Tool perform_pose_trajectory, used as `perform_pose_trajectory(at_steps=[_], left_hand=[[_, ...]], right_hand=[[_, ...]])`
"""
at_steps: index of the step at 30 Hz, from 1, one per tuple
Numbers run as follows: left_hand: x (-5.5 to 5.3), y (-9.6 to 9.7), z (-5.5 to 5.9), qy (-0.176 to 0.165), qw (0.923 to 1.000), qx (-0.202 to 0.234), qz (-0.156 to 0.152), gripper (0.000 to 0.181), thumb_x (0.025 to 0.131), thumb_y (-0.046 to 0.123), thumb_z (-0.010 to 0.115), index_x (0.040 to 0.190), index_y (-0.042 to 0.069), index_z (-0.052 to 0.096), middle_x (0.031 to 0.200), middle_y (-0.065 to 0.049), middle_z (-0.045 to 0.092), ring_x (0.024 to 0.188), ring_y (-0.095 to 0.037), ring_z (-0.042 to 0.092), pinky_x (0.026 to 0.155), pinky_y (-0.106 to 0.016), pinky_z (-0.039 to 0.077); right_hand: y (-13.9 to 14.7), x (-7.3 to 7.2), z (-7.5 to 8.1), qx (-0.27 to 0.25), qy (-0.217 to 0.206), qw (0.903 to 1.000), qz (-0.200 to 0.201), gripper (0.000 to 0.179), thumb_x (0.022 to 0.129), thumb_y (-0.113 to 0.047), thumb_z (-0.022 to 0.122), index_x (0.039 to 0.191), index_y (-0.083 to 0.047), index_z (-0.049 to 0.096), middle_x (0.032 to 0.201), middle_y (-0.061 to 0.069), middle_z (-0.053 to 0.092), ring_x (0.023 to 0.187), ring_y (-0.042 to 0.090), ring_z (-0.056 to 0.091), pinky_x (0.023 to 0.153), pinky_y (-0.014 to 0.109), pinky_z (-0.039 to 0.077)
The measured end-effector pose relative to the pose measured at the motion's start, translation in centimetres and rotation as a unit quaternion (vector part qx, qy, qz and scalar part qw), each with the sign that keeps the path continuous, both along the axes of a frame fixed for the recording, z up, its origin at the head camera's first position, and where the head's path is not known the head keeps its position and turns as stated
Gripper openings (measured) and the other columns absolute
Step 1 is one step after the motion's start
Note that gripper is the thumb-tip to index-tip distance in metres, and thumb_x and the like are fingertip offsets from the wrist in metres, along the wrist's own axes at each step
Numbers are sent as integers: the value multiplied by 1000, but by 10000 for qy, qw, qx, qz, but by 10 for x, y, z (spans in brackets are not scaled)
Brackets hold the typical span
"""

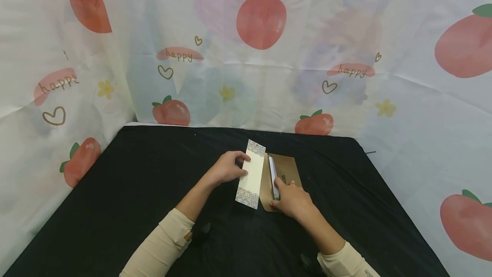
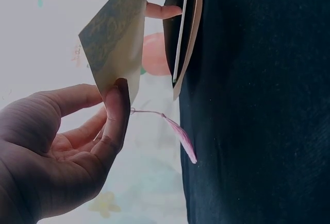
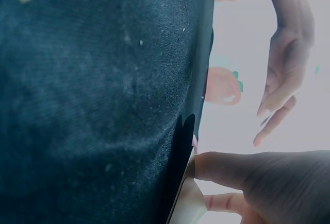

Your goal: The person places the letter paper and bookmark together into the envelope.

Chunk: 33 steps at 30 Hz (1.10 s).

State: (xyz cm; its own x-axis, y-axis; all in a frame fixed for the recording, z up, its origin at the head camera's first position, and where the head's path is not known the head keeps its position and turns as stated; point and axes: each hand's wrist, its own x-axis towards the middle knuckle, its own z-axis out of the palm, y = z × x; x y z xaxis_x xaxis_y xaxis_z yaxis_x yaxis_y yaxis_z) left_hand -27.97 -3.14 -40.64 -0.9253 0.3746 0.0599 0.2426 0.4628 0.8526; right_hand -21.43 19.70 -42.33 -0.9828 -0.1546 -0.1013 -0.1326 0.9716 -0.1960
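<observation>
My left hand (image 1: 227,167) pinches a tall cream bookmark (image 1: 251,174) with lace-patterned ends, thumb and fingers at its left edge. From the bookmark hangs a pink tassel (image 2: 181,137), plain in the left wrist view. Just right of the bookmark is a brown kraft-paper envelope (image 1: 287,163), its flap spread toward the left. My right hand (image 1: 295,199) grips the envelope near its open side, thumb and fingers at the opening. Inside the opening stands a thin white card (image 1: 273,174), its edge showing. The right palm and fingers hide the envelope's lower part.
A black cloth (image 1: 153,191) covers the table. Behind it and along both sides hang pale curtains (image 1: 215,16) printed with red fruit, hearts and flowers. The table's far edge (image 1: 215,128) lies beyond the envelope.
</observation>
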Motion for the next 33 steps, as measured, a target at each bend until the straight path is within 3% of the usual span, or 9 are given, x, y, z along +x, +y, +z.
perform_pose_trajectory(at_steps=[22, 33], left_hand=[[-6, 9, -11, -24, 9999, -82, 85, 36, 84, -8, 78, 119, 0, 71, 107, -15, 62, 65, -17, 60, 61, -31, 54], [-6, 13, -11, -178, 9995, -161, 205, 37, 85, -7, 77, 120, 0, 71, 110, -15, 64, 67, -18, 60, 61, -31, 53]], right_hand=[[-1, 1, 1, 50, -49, 10000, 15, 63, 87, -35, 85, 136, -10, 56, 117, 28, 66, 102, 50, 65, 70, 60, 53], [-1, 1, 2, 17, -54, 10000, 2, 63, 87, -35, 85, 137, -9, 56, 115, 26, 66, 102, 49, 65, 71, 59, 53]])
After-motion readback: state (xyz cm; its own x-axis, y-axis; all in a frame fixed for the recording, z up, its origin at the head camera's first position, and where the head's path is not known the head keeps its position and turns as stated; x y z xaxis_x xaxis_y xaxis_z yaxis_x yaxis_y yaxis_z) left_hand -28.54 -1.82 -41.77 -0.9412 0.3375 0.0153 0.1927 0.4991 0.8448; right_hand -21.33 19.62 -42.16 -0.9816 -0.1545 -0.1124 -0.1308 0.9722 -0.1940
